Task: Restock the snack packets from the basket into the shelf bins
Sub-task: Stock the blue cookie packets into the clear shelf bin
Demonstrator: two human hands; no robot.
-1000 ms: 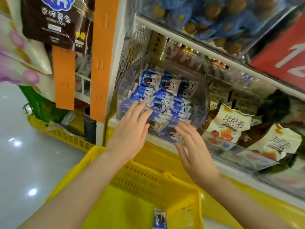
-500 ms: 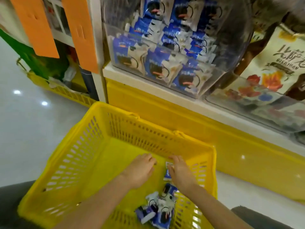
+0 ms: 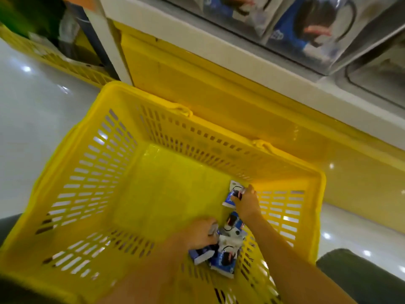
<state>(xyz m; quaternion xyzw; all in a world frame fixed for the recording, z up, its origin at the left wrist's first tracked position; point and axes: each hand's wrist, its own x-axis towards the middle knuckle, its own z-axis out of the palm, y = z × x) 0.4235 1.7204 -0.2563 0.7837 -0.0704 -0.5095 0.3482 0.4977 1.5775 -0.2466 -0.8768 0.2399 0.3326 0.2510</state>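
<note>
Head view, looking down: blue-and-white snack packets lie heaped in the near right corner of a yellow basket, where the left hand curls its fingers around some of them. Just beyond the heap, the right hand pinches a lone packet. Clear shelf bins above hold matching packets.

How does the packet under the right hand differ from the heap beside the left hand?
The packet lies alone, farther into the basket; the heap is several packets overlapping, nearer the person. The right hand holds the packet; the left hand touches the heap, its hold blurred. Both are blue and white.
</note>
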